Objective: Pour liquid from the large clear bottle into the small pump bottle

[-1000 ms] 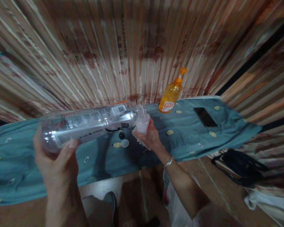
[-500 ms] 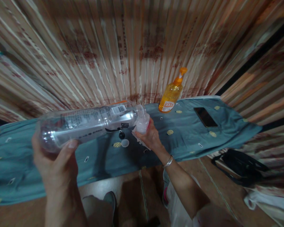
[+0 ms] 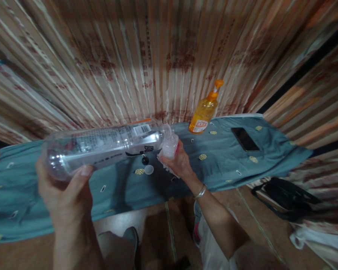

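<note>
Left hand point(image 3: 67, 197) wrapped round the base of a large bottle point(image 3: 107, 146), right hand point(image 3: 180, 162) curled round a small whitish bottle point(image 3: 170, 146)

"How many bottles point(image 3: 101, 149) point(image 3: 203, 116) do you have?"

"You have two, plus one small container point(image 3: 171, 144)."

"And your other things?"

"You've two hands point(image 3: 69, 195) point(image 3: 180, 161), two small round pieces point(image 3: 145, 160) point(image 3: 149, 170), two shoes point(image 3: 133, 238) point(image 3: 197, 221), one phone point(image 3: 245, 139), one black bag point(image 3: 287, 198), one tablecloth point(image 3: 219, 153)."

No word can be read with certainty, although the clear bottle point(image 3: 105, 149) carries a striped barcode point(image 3: 141, 129), a bold dark mark point(image 3: 148, 149) and rows of small blurred print point(image 3: 97, 138), the yellow pump bottle point(image 3: 205, 109) bears an orange-and-white label point(image 3: 199, 126) with unclear characters, and the curtain point(image 3: 124, 60) shows vertical reddish lettering point(image 3: 144, 56), equally illegible.
</note>
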Available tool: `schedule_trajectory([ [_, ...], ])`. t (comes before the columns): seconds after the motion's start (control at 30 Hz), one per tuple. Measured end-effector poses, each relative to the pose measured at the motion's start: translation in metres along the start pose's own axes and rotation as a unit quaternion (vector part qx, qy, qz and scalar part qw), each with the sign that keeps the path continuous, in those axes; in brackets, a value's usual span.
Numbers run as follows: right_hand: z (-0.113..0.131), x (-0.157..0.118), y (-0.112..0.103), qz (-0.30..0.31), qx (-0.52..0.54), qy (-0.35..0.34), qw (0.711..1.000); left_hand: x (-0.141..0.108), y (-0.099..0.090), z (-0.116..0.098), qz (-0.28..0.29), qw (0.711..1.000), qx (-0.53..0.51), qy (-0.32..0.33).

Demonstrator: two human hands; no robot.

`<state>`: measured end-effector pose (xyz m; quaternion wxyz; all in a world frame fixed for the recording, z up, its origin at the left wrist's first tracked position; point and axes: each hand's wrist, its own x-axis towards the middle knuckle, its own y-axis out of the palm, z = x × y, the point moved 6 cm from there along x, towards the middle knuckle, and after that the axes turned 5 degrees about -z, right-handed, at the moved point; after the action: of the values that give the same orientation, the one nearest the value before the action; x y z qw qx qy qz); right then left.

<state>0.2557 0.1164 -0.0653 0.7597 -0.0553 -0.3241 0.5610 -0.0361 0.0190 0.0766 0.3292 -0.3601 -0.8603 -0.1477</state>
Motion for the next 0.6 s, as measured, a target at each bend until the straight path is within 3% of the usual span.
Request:
schedule_trajectory([
  [0.13, 0.001, 0.0, -0.001, 0.0, 0.0, 0.001, 1.0, 0.0, -0.004, 0.008, -0.035, 0.996, -0.071, -0.05],
  [0.4, 0.003, 0.001, -0.003, 0.012, 0.014, 0.01, 1.0, 0.0, -0.005, 0.012, -0.013, 0.998, -0.062, -0.015],
  [0.6, 0.001, 0.001, -0.002, 0.004, 0.014, -0.008, 1.0, 0.001, -0.005, 0.011, -0.042, 0.994, -0.092, -0.047],
])
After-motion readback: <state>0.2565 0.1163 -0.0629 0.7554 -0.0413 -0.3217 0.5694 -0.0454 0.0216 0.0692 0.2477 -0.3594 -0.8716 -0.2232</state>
